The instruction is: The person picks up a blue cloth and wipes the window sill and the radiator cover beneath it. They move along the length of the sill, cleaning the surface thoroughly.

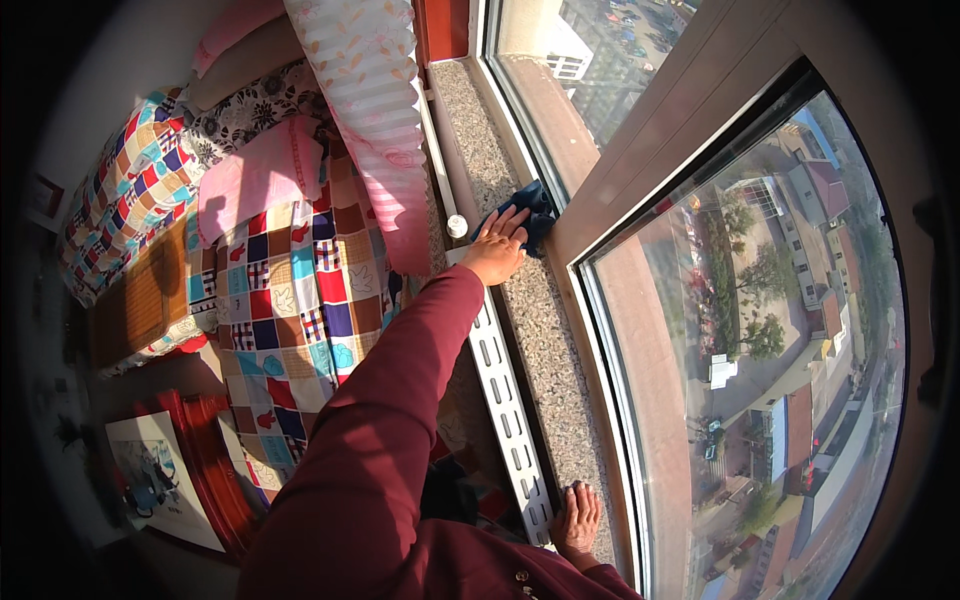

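My left hand (495, 247) reaches forward along a speckled stone windowsill (551, 337). Its fingers lie over a bunched dark blue cloth (534, 214), pressing it to the sill by the window frame; part of the cloth is hidden under the hand. Nearer my body, my right hand (577, 521) rests palm down on the same sill, with nothing in it. Both sleeves are maroon. Just left of the sill runs a white radiator (506, 420) with a slotted top, and a white valve knob (457, 226) sits at its far end.
A window with a pale frame (675, 127) borders the sill on the right, with buildings far below. A pink and white curtain (367, 112) hangs at the upper left. Beyond it stands a bed with a patchwork cover (285, 300). A framed picture (161, 480) is at lower left.
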### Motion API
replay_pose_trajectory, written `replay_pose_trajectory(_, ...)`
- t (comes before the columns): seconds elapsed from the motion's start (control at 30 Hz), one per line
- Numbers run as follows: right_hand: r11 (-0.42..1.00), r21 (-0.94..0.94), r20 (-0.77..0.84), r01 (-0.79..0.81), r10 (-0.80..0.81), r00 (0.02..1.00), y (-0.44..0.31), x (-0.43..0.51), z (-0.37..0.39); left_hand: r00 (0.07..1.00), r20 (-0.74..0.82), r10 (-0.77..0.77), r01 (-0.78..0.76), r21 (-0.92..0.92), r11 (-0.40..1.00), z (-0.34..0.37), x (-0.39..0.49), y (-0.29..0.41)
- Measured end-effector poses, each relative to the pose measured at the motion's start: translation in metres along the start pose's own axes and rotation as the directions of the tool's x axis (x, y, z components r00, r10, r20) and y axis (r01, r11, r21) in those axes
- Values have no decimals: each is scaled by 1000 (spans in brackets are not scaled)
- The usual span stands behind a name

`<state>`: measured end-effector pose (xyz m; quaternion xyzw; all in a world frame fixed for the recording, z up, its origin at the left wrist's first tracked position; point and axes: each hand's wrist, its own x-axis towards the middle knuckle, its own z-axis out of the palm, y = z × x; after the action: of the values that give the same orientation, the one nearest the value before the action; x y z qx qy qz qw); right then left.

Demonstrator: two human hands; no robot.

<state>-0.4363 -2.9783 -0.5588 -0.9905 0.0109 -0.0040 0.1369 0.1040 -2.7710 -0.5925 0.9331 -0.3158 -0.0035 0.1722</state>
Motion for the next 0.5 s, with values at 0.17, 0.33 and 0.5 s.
replay_pose_trajectory(0.17,1000,-23,-1,9,-9,1000,2,-2,2,1000,-17,4,-4,-6,1000,-3,-1,3)
replay_pose_trajectory(0.33,1000,-15,-35,-2,1,999,1,1,2,999,28,18,-16,-48,999,-6,-1,2)
replay_pose_trajectory(0.5,998,55,5,-40,40,999,-9,11,-12,998,50,36,-34,-22,999,-7,2,-1)
